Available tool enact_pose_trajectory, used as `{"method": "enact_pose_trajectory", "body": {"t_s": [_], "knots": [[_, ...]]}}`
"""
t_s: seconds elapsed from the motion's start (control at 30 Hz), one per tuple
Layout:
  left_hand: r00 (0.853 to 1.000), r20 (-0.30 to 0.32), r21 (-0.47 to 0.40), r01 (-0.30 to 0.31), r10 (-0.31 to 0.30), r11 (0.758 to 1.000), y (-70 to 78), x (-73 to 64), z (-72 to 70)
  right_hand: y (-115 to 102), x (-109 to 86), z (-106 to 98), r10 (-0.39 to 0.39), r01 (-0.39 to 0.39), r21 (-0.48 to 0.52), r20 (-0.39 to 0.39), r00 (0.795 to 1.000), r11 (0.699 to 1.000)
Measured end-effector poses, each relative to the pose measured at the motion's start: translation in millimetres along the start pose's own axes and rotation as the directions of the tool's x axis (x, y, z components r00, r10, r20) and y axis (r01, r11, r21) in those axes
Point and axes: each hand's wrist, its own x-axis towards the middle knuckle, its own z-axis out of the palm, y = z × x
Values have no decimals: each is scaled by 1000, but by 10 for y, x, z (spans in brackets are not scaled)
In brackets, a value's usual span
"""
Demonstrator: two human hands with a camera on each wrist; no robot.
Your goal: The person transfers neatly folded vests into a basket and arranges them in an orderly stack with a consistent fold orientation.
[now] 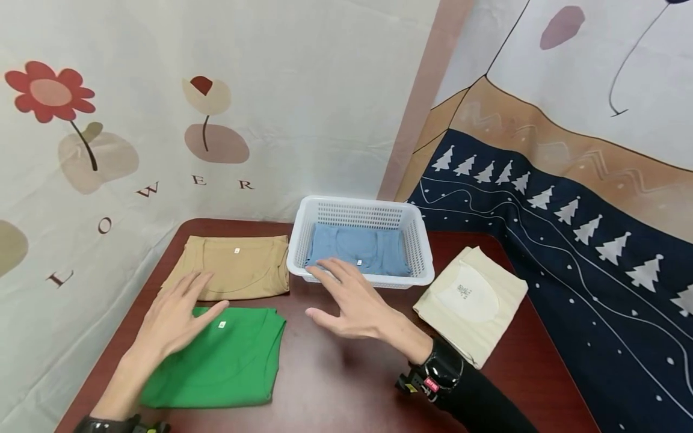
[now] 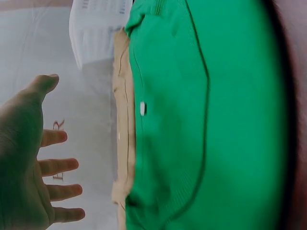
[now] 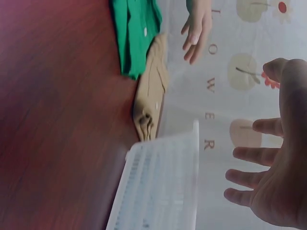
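My left hand (image 1: pixel 175 316) hovers with fingers spread over the green folded shirt (image 1: pixel 233 367) and the edge of the tan folded shirt (image 1: pixel 249 264), holding nothing. In the left wrist view its fingers (image 2: pixel 62 165) stretch out apart from the green cloth. My right hand (image 1: pixel 352 300), also with spread fingers and nothing in it, is in front of the white plastic basket (image 1: pixel 425 258) and overlaps its near rim in the head view. Inside the basket lies a blue folded shirt (image 1: pixel 354 243) with a small white label at its neckline.
A cream folded shirt (image 1: pixel 498 288) lies askew to the right of the basket, partly behind my right wrist. Everything rests on a dark red-brown table (image 1: pixel 325 385). Behind it hangs a printed cloth (image 1: pixel 325 108) with flowers and letters; a navy tree-patterned cloth (image 1: pixel 574 276) borders the right side.
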Motion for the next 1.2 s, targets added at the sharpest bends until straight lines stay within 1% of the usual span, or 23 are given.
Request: {"method": "enact_pose_trajectory", "body": {"t_s": [0.13,0.23,0.3,0.47,0.6,0.73,0.87,1.03,1.2], "knots": [[1000,-4,-6,18,-18,1000,-126,-63,8,-96,49,61,-28,27,38,33,999,999],[999,14,-14,43,-43,999,-220,-106,12,-164,83,109,-48,44,61,64,997,997],[997,37,-16,74,-74,997,-280,-139,12,-214,106,144,-63,56,78,93,994,995],[985,90,-25,150,-147,988,-416,-215,8,-327,157,277,-76,56,119,176,981,991],[974,141,-25,185,-180,982,-518,-248,1,-374,192,424,-63,31,142,222,973,989],[967,169,-14,194,-189,981,-605,-270,10,-395,233,581,-31,-5,131,274,961,991],[967,171,16,190,-190,982,-651,-291,29,-392,281,732,-1,-27,84,314,949,996],[967,164,37,193,-197,980,-682,-308,42,-368,333,893,27,-39,33,308,951,999],[967,149,29,206,-208,978,-709,-327,48,-368,375,988,56,-79,66,296,954,995]]}}
